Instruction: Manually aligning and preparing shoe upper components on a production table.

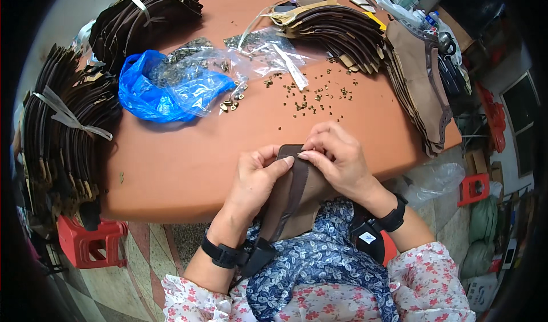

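Hands [251, 178] [341, 158] at table edge [165, 213], open room leftward

White sticker [367, 238] on black device [362, 224]: small dark marks, too tiny for reading.
White package [482, 291] at right edge: bluish print, too blurred for reading.

Nearly bare orange tabletop [182, 165] gives a broad lateral passage between the left hand [252, 176] and the tied dark-brown bundle [68, 122], which blocks the far left. Forward-left travel is obstructed by the blue plastic bag [142, 94]. Ahead of the right hand [342, 156], a short bare band ends at scattered small metal fittings [317, 96]; the upper bundle [337, 34] stands behind them. Rightward, open surface extends to the overhanging brown panel stack [419, 82]. Between the wrists, the brown workpiece [302, 205] obstructs passage.
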Demonstrator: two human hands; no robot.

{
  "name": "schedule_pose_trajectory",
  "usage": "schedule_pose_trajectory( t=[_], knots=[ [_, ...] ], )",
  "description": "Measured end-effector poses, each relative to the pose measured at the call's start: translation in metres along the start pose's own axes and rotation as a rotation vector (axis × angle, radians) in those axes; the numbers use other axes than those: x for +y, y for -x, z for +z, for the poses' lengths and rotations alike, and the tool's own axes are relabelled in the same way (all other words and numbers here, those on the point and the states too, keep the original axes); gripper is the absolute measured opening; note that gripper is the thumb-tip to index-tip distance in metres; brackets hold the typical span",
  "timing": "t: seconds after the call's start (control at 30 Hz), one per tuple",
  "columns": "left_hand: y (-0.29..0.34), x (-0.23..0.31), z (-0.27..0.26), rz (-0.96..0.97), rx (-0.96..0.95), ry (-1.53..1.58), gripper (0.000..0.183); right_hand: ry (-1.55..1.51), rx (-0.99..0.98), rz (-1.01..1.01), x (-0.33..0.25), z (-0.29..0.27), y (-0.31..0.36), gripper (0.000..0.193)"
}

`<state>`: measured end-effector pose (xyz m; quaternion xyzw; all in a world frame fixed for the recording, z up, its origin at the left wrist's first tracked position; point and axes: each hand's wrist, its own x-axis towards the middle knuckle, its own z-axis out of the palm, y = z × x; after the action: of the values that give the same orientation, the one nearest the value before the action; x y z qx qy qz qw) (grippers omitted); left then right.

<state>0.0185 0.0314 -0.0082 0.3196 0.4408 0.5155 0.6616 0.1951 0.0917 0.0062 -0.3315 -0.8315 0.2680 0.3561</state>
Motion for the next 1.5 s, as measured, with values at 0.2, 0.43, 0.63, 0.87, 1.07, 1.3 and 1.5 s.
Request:
schedule_pose_trajectory(
  t=[0.2, 0.43, 0.63, 0.87, 1.07, 1.3, 1.5],
  knots=[
    [0.003, 0.007, 0.003, -0.002, 0.032, -0.057, 0.015, 0.187, 0.07, -0.238, -0.004, 0.005, 0.001, 0.011],
    [0.005, 0.007, 0.005, 0.029, 0.039, -0.109, 0.016, 0.212, 0.007, -0.22, -0.009, 0.001, 0.0, 0.011],
    [0.003, 0.0, 0.003, 0.108, 0.015, -0.12, 0.018, 0.211, -0.013, -0.129, -0.017, 0.001, 0.001, 0.011],
    [0.002, -0.01, 0.003, 0.21, 0.037, -0.207, 0.02, 0.197, -0.189, 0.035, -0.025, -0.011, -0.011, 0.014],
    [0.003, -0.005, 0.003, 0.203, 0.036, -0.245, 0.021, -0.049, -0.277, 0.309, -0.013, -0.012, -0.018, 0.017],
    [0.002, -0.008, 0.002, 0.154, 0.011, -0.186, 0.021, -0.203, -0.22, 0.324, 0.001, -0.007, -0.015, 0.019],
    [0.002, -0.01, 0.001, 0.148, 0.005, -0.12, 0.02, -0.259, -0.349, 0.407, 0.007, -0.009, -0.021, 0.017]
  ],
)
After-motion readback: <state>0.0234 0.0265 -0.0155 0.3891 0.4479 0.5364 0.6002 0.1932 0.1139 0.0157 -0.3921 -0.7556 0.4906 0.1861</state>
